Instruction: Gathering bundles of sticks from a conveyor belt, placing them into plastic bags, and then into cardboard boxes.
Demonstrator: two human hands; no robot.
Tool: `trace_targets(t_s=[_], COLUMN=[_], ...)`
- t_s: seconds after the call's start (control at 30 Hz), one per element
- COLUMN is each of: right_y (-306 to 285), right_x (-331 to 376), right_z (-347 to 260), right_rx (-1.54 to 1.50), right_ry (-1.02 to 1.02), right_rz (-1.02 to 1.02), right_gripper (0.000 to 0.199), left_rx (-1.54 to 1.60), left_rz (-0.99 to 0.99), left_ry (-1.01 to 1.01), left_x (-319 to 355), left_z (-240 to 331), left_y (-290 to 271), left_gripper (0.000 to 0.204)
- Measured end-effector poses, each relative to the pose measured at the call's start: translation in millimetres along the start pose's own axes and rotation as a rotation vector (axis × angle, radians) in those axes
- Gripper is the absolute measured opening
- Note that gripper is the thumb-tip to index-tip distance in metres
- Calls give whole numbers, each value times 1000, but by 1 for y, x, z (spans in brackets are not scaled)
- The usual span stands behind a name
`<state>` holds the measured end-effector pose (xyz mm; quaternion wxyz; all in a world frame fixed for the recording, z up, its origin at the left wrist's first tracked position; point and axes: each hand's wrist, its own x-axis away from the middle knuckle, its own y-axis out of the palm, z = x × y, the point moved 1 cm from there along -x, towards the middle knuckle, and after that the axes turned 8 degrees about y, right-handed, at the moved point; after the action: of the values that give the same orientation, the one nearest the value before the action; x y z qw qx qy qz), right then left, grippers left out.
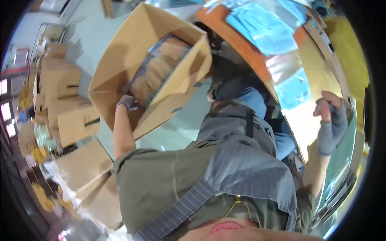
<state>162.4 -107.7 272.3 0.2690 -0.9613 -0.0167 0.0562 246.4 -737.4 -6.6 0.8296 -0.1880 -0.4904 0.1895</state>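
Observation:
My left hand (128,103), in a grey fingerless glove, reaches into a large open cardboard box (110,68). Its fingers look apart, beside the near end of a brown bundle in clear plastic (159,70); whether they touch it is blurred. The bundle lies lengthwise inside the box. On the right, my right hand (331,120), gloved the same way, is raised by the table (299,126) with fingers loosely curled and apart, nothing visible in them. Nearest to it lies a clear plastic bag with a blue printed panel (292,86).
A pile of blue plastic packets (265,24) covers the table's far part. Stacked cartons (60,80) stand at the left, with more cardboard (84,164) close to my left elbow. Another person's jeans-clad leg (254,102) is between the box and the table.

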Motion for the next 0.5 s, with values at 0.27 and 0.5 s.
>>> trace_targets(t_s=[0.27, 0.5], right_y=[13, -8], right_x=[29, 136], right_z=[152, 195], right_rx=[-45, 319], right_ry=[351, 551], right_rz=[319, 655], right_gripper=[24, 27], left_rx=[349, -594], left_rz=[51, -374], left_ry=[1271, 2204], left_x=[171, 315], left_z=[230, 228], left_y=[168, 468], left_gripper=[27, 60])
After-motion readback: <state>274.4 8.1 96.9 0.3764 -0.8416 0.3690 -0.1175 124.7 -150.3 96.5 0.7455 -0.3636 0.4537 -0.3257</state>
